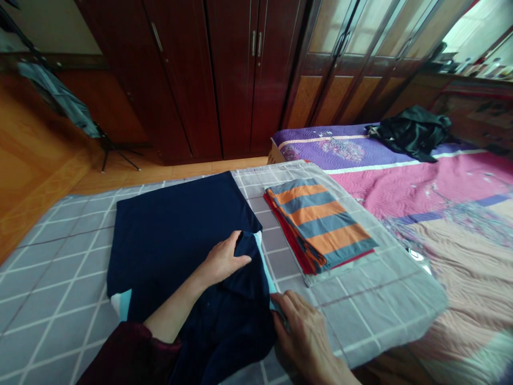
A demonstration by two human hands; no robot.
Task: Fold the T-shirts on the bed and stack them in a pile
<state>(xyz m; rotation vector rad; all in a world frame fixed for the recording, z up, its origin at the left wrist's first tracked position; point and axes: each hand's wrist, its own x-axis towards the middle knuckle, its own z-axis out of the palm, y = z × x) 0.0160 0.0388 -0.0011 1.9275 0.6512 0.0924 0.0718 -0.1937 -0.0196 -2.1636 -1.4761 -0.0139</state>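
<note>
A dark navy garment (pixel 176 230) with light-blue and white side trim is spread on the grey checked cover. My left hand (pixel 224 260) holds a raised fold of it near the right side, the fabric running between thumb and fingers. Lower down, my right hand (pixel 301 326) grips the garment's right edge at the light-blue trim, the fingertips partly hidden. To the right of both hands sits a folded stack of cloth, with an orange and grey striped piece (pixel 320 219) on top and a red piece (pixel 294 248) beneath.
The grey checked cover (pixel 52 256) lies over the surface under the garment. Beyond it on the right is a bed with a purple and pink spread (pixel 393 190) and a black garment (pixel 412 131). Dark red wardrobes (pixel 232 80) line the back. A tripod stand (pixel 108 147) stands at left.
</note>
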